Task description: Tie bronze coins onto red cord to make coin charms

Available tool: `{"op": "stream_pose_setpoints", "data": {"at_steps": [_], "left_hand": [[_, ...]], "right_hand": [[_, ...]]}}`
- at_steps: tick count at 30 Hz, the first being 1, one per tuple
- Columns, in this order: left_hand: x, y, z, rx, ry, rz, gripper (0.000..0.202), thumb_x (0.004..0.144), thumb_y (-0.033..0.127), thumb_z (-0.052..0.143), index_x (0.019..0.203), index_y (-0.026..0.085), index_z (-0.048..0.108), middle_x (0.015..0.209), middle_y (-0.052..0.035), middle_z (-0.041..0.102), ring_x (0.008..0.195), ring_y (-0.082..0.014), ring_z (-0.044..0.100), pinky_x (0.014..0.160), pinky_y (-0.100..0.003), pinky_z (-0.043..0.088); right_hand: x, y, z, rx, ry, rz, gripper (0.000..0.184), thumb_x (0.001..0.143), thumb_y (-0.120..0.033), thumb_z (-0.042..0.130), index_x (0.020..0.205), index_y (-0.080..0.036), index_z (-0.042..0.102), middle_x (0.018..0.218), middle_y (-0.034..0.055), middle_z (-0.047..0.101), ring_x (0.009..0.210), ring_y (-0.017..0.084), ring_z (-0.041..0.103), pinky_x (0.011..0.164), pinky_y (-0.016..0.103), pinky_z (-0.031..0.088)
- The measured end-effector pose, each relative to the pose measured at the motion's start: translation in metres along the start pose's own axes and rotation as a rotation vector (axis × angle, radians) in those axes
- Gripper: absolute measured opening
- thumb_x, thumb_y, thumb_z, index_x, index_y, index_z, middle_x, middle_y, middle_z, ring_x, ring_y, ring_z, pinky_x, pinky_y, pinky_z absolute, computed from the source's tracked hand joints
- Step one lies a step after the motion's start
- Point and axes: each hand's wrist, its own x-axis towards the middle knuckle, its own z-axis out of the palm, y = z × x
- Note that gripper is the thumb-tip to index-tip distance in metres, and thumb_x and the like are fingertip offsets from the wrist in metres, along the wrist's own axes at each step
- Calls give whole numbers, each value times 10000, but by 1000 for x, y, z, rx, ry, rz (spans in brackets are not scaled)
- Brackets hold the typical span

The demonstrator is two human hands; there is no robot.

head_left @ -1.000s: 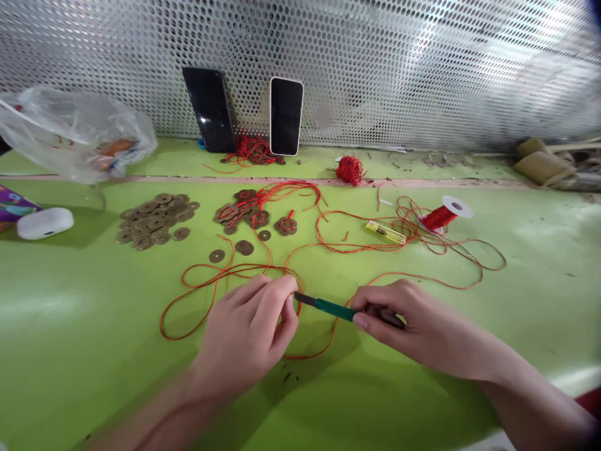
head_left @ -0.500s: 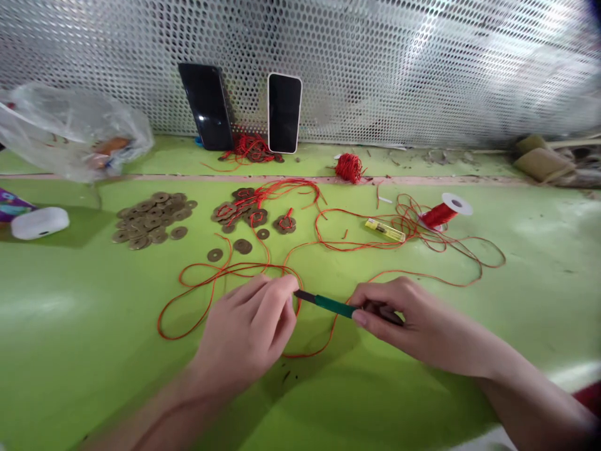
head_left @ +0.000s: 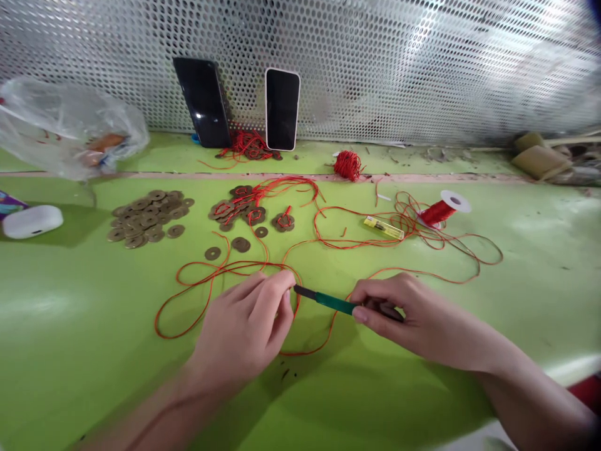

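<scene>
Head view: a heap of round brass coins lies centre-left. Two dark phones lean on the perforated metal panel at the top. A crumpled clear bag sits upper left, with a red spool and a yellow lighter to the right. Thin red cord loops over the glossy green table. At lower centre the left hand is curled, its fingertips pinching the cord. The right hand is closed around a slim green-handled tool, whose dark tip touches those fingertips.
</scene>
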Motion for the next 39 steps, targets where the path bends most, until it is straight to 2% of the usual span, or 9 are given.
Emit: {"op": "stream_pose_setpoints", "data": {"at_steps": [6, 18, 25, 28, 31, 34, 36, 39], "left_hand": [[-1, -1, 0, 1, -7, -36, 136, 875, 97, 470, 997, 156, 469, 684, 4, 630, 530, -133, 567, 469, -252, 392], [-1, 0, 2, 87, 21, 85, 168, 855, 60, 483, 1016, 102, 501, 718, -41, 674, 628, -181, 631, 490, -277, 444], [-2, 0, 4, 118, 44, 43, 192, 845, 67, 505, 1026, 127, 488, 712, -23, 680, 585, -174, 633, 497, -276, 448], [-3, 1, 4, 12, -2, -72, 185, 870, 95, 483, 1036, 169, 451, 760, -13, 693, 606, -166, 651, 509, -258, 452], [-3, 1, 4, -242, -91, -326, 145, 903, 160, 453, 1027, 210, 394, 808, -6, 681, 632, -148, 650, 506, -230, 457], [-3, 2, 4, -547, -165, -545, 77, 944, 225, 404, 993, 241, 347, 722, 40, 613, 531, -109, 566, 477, -206, 439], [-2, 2, 4, -689, -179, -637, 50, 960, 267, 382, 987, 252, 342, 685, 60, 554, 487, -95, 499, 451, -197, 414], [0, 4, 3, -705, -169, -696, 73, 961, 312, 380, 1006, 255, 378, 688, 59, 497, 497, -92, 438, 435, -192, 369]], "right_hand": [[0, -2, 0, -6, -5, 7, 244, 949, -352, 438, 864, -187, 597, 609, -36, 514, 522, 68, 405, 507, 187, 308], [3, -5, 2, 8, 0, 24, 217, 942, -314, 453, 823, -185, 580, 581, -49, 497, 502, 56, 389, 493, 184, 280], [5, -2, 6, -7, 67, 31, 214, 939, -334, 450, 830, -198, 575, 604, -39, 496, 521, 69, 396, 493, 186, 291], [6, -2, 9, -21, 102, 33, 195, 934, -332, 451, 848, -205, 571, 599, -40, 487, 517, 75, 380, 484, 188, 289], [9, -2, 13, -28, 130, 10, 180, 932, -316, 449, 853, -204, 565, 569, -49, 463, 493, 75, 356, 475, 190, 283], [11, -2, 17, -44, 175, -35, 155, 929, -279, 450, 851, -195, 553, 564, -56, 461, 478, 69, 347, 479, 190, 288], [12, -1, 19, -56, 212, -66, 132, 925, -257, 455, 852, -190, 543, 573, -57, 470, 478, 65, 354, 483, 188, 290], [12, 0, 21, -51, 256, -105, 112, 925, -237, 459, 850, -187, 526, 584, -59, 469, 484, 61, 368, 486, 183, 291]]}}
